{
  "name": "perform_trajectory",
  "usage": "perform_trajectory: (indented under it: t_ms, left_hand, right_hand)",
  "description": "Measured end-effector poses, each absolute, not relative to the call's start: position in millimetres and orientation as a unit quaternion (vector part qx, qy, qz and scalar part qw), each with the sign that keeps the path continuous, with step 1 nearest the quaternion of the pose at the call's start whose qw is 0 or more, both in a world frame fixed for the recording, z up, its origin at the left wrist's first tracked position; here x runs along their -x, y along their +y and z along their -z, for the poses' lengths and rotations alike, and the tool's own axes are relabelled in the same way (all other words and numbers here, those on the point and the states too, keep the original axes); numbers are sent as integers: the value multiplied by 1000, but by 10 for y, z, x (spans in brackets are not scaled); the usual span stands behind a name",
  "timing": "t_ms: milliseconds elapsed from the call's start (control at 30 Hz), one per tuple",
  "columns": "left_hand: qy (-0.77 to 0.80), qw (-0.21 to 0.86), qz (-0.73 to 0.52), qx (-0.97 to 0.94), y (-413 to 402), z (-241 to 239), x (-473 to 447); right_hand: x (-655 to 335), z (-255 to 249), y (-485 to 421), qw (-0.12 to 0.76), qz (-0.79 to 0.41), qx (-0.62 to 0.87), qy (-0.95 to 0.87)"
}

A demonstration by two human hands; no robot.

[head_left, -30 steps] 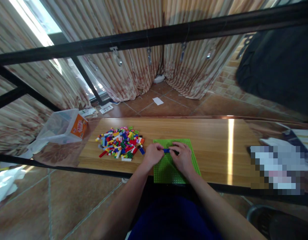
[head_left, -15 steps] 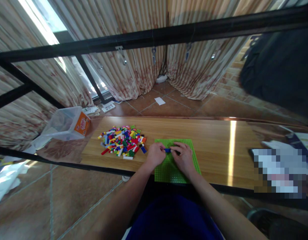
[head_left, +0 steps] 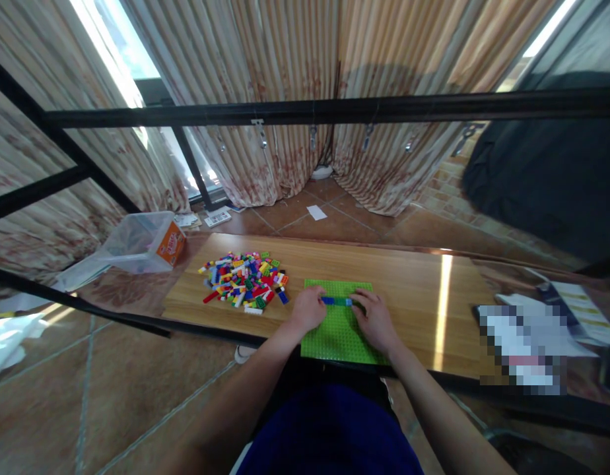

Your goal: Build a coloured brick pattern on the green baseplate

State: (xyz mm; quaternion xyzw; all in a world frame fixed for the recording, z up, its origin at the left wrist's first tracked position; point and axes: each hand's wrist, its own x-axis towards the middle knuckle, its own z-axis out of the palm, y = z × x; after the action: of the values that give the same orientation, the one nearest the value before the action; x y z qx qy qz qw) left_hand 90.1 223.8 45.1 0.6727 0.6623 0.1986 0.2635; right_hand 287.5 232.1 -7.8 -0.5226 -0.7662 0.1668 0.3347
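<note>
my right hand (head_left: 375,321) has shifted away from my left hand (head_left: 308,308); both narrowed at opposite ends of brick row (head_left: 338,301), over green baseplate (head_left: 342,338). firm grip: cannot tell.

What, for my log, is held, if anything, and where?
Cannot tell; the brick row has left hand at blue end, right hand at light-blue end.

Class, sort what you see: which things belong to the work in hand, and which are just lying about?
Part of the work:
left hand, at the blue brick
right hand, at the light blue brick
baseplate, beneath these bricks
brick pile, probably
table

Lying about:
floor sheet
papers at far right
clear box, though it may be for the bricks
</note>
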Motion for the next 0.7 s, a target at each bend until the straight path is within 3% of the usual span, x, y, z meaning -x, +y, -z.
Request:
perform_trajectory:
  t_ms: [300,700]
  left_hand:
    - [642,226,-159,-715,2184,-441,-997]
    - [640,218,-202,-708,2244,-321,-1082]
  right_hand:
    - [-2873,122,2327,349,-157,525,-760]
    - [-2861,314,2430,350,-96,551,-751]
